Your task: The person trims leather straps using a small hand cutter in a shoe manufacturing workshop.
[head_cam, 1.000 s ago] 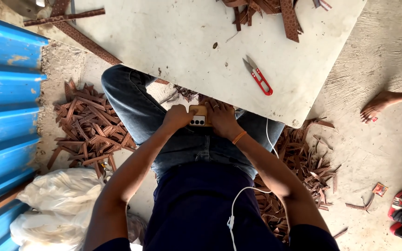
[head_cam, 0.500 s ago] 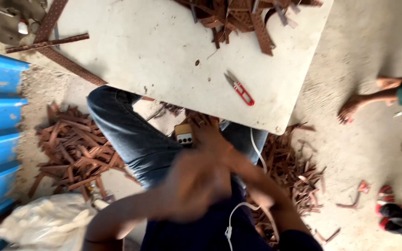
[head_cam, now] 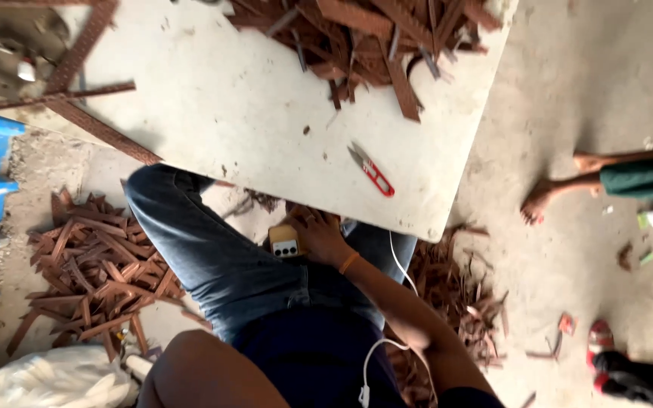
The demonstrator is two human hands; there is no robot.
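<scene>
Overhead, the white board (head_cam: 251, 121) fills the top of view, brown strips (head_cam: 372, 38) heaped at its far edge and red snips (head_cam: 372, 171) lying near its right near corner. More strips (head_cam: 92, 264) litter the floor off its left near corner. Below the near edge, on the lap, the right hand (head_cam: 320, 236) curls its fingers around a phone (head_cam: 285, 240), camera side up. A firm grip along both long edges, thumb clear of the lenses, would steady it best. Whether the left hand is open or closed, I cannot tell; only a bare arm (head_cam: 205, 374) shows.
</scene>
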